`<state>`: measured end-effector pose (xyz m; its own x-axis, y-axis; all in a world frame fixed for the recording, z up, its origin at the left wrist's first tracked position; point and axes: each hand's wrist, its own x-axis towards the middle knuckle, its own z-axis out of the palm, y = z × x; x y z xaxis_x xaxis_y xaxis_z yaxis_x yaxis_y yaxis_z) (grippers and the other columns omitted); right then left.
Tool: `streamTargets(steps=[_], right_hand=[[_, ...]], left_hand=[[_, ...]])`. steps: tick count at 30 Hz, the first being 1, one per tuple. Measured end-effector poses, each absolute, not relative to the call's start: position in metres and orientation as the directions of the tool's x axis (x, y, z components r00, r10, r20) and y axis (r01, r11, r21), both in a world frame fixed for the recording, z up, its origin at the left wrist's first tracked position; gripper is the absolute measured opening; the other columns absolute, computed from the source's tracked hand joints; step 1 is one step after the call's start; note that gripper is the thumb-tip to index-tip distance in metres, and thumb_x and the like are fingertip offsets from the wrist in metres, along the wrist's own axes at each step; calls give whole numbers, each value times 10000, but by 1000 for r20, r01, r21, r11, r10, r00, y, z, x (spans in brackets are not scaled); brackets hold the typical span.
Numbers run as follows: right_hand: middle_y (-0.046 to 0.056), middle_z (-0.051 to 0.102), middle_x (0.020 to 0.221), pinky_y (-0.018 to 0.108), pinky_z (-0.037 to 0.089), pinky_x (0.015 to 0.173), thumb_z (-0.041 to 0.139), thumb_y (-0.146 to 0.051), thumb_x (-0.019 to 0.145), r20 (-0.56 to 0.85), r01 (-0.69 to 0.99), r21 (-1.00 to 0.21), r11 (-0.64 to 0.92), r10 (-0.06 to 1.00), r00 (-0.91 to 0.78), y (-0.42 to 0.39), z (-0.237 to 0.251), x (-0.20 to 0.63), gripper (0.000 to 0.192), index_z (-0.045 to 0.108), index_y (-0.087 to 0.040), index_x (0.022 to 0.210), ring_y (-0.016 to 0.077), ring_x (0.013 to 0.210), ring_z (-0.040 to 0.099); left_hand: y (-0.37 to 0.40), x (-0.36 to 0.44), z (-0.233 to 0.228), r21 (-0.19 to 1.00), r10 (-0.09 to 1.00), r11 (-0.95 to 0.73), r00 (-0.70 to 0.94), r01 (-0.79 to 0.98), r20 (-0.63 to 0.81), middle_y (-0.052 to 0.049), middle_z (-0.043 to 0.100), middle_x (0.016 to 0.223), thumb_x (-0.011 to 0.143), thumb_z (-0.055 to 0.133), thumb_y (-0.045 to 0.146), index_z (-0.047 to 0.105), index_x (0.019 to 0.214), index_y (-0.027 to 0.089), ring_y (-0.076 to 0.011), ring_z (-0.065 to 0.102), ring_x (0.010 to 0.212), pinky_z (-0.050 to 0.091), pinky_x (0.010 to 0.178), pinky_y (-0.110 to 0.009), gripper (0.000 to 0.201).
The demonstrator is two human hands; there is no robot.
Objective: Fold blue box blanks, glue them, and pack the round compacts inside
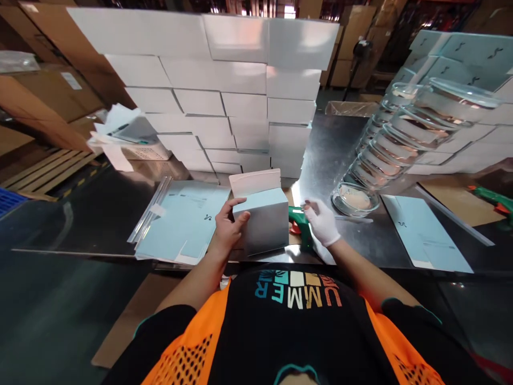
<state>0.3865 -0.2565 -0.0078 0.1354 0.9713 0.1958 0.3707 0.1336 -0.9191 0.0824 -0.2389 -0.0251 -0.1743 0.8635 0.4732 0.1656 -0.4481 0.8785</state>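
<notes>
My left hand (pixel 231 224) is bare and grips the left side of a small pale carton (pixel 266 227), with its thumb on the near face. A flap (pixel 256 182) stands raised at the carton's back. To its right is a green glue gun (pixel 305 230) with an orange trigger. My right hand (pixel 323 222), in a white glove with bare fingertips, is right beside the glue gun's top. Its fingers are curled together; what they pinch, if anything, is too small to make out.
Flat pale-blue cartons (pixel 184 219) lie at left beside clear strips (pixel 150 211). Stacked white boxes (pixel 240 75) form a wall behind. Nested glass bowls (pixel 401 139) lean at right, near another flat carton (pixel 428 232) and a second green glue gun (pixel 495 198). A white basket (pixel 150 151) holds papers.
</notes>
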Motion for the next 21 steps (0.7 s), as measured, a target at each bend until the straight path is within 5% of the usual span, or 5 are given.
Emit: streamTargets(steps=[3, 8, 12, 17, 21], right_hand=[[152, 711, 1515, 538, 570, 1208, 722, -827, 887, 202, 179, -959, 219, 973, -111, -233, 13, 356, 835, 611, -263, 1494, 322, 1374, 695], [173, 692, 1544, 596, 483, 1290, 870, -773, 813, 288, 170, -915, 365, 890, -354, -218, 21, 346, 877, 643, -228, 1463, 393, 1498, 613], [203, 520, 1749, 624, 415, 1335, 907, -541, 887, 463, 222, -780, 585, 779, -424, -228, 11, 364, 556, 720, -252, 1324, 376, 1629, 513], [154, 645, 1644, 608, 480, 1291, 730, -416, 1055, 462, 148, -805, 574, 764, -450, -248, 11, 359, 225, 812, -314, 1239, 329, 1549, 611], [174, 571, 1701, 596, 476, 1296, 921, -449, 856, 384, 119, -881, 458, 839, -385, -261, -2, 344, 564, 765, -297, 1376, 377, 1576, 568]], left_hand=[[-236, 83, -28, 850, 852, -500, -79, 169, 517, -97, 807, 1094, 818, 815, 842, 799, 1111, 213, -301, 759, 1085, 611, 986, -417, 693], [-229, 91, -36, 775, 771, -627, -81, 83, 632, -138, 739, 1332, 852, 869, 753, 689, 1115, 235, -293, 745, 1248, 598, 1071, -451, 609], [-223, 88, -33, 645, 644, -764, -69, 3, 762, -93, 799, 1202, 904, 917, 579, 684, 1317, 281, -282, 758, 1280, 596, 1124, -494, 560], [-236, 68, -19, 593, 596, -800, 249, 97, 763, -116, 870, 1125, 1038, 765, 523, 872, 1083, 306, -344, 735, 1361, 585, 1153, -631, 246], [-251, 66, -11, 611, 629, -777, 176, 151, 757, -104, 884, 1024, 1007, 796, 543, 878, 1018, 299, -344, 799, 1206, 637, 1057, -622, 258]])
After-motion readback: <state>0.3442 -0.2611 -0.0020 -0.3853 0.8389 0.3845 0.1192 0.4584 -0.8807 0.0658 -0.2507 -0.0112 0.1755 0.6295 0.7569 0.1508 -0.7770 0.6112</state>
